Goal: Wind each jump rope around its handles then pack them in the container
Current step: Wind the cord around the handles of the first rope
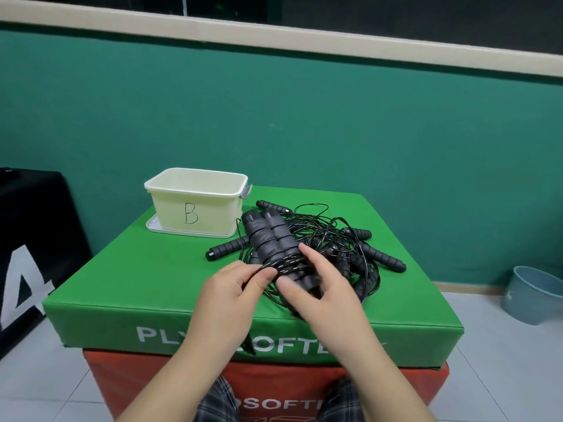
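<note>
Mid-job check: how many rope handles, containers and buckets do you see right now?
Handles held in the hands: 2
Handles loose on the green box: 4
Cream container: 1
Blue bucket: 1
Total: 8; the tangle may hide more.

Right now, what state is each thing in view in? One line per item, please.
Container: open, lid off, standing on the green box; inside hidden.
Held pair of handles: side by side, cord partly wound around them.
Left hand: pinches the cord.
Right hand: grips the held pair of handles.
Loose ropes: tangled, unwound, on the green box.
Blue bucket: upright on the floor.
</note>
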Demonstrator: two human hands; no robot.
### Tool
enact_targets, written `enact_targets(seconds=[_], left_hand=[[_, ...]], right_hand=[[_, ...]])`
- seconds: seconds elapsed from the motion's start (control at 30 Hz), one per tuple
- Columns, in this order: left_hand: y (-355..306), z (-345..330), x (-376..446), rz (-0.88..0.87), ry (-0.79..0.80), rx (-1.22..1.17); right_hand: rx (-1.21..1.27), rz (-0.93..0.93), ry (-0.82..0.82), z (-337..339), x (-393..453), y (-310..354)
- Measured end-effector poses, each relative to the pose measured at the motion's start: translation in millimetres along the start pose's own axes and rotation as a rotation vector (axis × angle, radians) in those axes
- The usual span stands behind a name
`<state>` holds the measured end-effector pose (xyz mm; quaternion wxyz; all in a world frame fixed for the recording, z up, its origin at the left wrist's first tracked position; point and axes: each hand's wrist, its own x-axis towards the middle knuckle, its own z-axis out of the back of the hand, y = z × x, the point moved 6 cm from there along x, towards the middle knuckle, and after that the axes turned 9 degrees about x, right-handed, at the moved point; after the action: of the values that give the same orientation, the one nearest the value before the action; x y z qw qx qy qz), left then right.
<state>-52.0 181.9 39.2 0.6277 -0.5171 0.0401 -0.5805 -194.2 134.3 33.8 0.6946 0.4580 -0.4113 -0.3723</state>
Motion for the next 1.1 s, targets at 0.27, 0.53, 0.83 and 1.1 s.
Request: enact_targets(seconds=[0.27, 0.53, 0.83, 1.1], left_hand=[[-15, -19, -9, -0.241, 0.216, 0.199], [-3, -11, -8, -0.225, 0.231, 0.368], [21, -28, -7, -0.014, 0.318, -0.087], [25, -23, -1, 0.115, 0.236, -0.329]], right_hand=[[-0.216, 0.001, -0.101, -7, -1, -4], [0.142, -0.139, -0.105, 6, 5, -16], [0.574, -0.148, 0.132, -9, -2, -4], [0.367, -0.071, 0.080, -13, -2, -3]])
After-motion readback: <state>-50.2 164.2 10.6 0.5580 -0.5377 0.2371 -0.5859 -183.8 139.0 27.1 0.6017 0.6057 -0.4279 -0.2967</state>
